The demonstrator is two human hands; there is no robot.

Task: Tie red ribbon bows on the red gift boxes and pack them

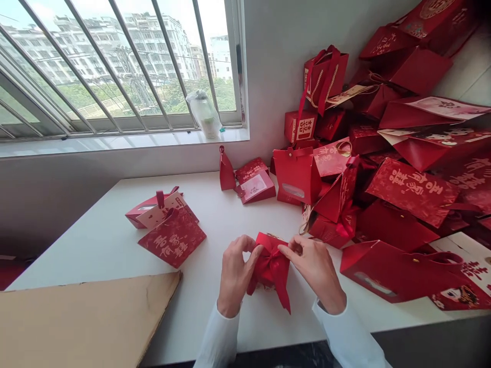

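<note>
A small red gift box (pixel 283 273) stands on the white table near its front edge, with a red ribbon bow (pixel 273 259) tied on its near side and a tail hanging down. At the left of the bow, my left hand (pixel 238 268) pinches the ribbon between thumb and index finger. My right hand (pixel 314 268) has its thumb and fingers closed on the ribbon at the right side of the bow. Both hands hold the upper part of the bow, and the box's back is partly hidden behind it.
Red gift boxes and bags (pixel 399 225) pile up along the right. More red boxes (pixel 174 237) stand at the left, others (pixel 255 186) by the wall. A cardboard sheet (pixel 88 317) covers the front left. A wrapped cup (pixel 207 117) sits on the windowsill.
</note>
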